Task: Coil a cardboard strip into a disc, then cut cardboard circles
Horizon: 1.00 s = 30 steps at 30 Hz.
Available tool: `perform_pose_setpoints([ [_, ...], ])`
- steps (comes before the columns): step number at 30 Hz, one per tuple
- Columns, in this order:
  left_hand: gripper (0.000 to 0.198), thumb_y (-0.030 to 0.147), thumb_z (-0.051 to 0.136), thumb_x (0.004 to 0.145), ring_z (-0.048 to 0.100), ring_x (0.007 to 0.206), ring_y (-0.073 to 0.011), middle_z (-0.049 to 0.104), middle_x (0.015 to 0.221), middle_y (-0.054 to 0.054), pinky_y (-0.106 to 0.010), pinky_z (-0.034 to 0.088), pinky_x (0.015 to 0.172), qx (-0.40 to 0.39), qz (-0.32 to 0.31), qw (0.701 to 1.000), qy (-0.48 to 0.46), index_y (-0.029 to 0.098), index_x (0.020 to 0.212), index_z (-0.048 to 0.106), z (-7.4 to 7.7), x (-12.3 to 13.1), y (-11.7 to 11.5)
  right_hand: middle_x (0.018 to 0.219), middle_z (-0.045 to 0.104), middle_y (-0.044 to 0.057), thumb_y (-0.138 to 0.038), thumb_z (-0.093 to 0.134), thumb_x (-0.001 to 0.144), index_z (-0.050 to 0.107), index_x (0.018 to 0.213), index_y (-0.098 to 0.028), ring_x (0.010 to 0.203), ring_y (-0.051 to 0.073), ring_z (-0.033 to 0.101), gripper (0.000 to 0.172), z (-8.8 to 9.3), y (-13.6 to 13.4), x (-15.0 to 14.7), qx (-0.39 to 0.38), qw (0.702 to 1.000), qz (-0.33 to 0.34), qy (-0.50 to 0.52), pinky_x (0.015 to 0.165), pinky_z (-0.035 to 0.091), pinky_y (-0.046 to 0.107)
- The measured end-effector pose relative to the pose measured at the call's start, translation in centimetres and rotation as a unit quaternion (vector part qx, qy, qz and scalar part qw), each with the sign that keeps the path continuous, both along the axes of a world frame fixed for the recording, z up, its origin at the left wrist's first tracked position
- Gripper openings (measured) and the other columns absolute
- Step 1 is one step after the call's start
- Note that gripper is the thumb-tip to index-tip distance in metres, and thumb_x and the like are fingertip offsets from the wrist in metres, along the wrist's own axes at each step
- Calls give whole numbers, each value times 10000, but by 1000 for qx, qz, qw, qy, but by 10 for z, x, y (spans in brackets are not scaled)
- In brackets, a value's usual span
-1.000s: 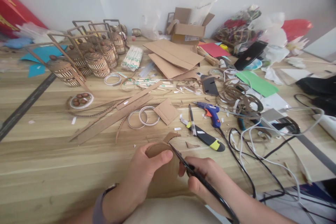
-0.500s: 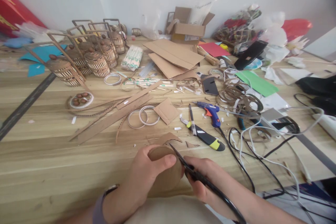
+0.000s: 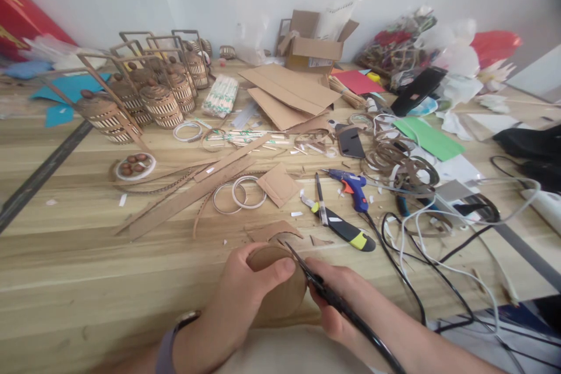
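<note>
My left hand is closed on a round piece of cardboard, its thumb lying across the upper face. Dark-handled scissors are gripped in my right hand, their blades pointing up and left at the disc's right edge. My fingers partly hide the disc's left side and the scissors' handle loops. Just beyond the disc, a torn cardboard offcut and a small pointed scrap lie on the table. A square cardboard piece with a curved mark rests farther off.
A utility knife, a pen and a blue glue gun lie right of centre. Cables tangle at the right. Tape rolls and cardboard strips lie left of centre. Woven lanterns stand back left.
The cut offcut beyond the disc has shifted slightly away and left, showing more of itself. Both hands, the disc and the scissors have hardly moved.
</note>
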<state>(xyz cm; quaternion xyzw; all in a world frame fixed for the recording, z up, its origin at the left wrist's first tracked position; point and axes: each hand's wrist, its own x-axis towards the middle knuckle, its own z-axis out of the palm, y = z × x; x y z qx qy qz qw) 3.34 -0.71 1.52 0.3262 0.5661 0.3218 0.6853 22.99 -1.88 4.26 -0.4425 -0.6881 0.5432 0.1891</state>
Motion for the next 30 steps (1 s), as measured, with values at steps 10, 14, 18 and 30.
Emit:
perform_pose_setpoints([
  [10,392,462,859,609,717,892,-284,803,868,-30,-356,523,803,1,11,1000,23,207,889,760,4,2,-1,731,500,-44,-289,605,832,501,868,-224,592,127,401,128,5,-2,1,28,999,22,8,582,394,234],
  [14,436,492,864,592,717,884,-292,800,878,-45,-364,524,789,2,20,1000,11,195,889,746,5,3,-1,730,518,-33,-314,581,829,498,866,-222,598,137,433,129,8,-1,-1,37,999,21,31,594,426,239],
  [18,439,503,848,605,714,894,-301,795,876,-62,-376,520,803,8,12,1000,22,185,883,732,6,3,1,713,498,-40,-288,590,832,498,861,-222,592,130,406,117,3,-2,1,40,999,16,-1,554,386,228],
  [30,346,461,825,631,719,856,-270,803,852,-29,-340,523,783,29,12,999,40,206,856,766,0,3,-1,718,560,0,-411,520,885,499,829,-209,635,151,500,211,-2,-6,-3,31,999,-4,-41,559,440,221],
])
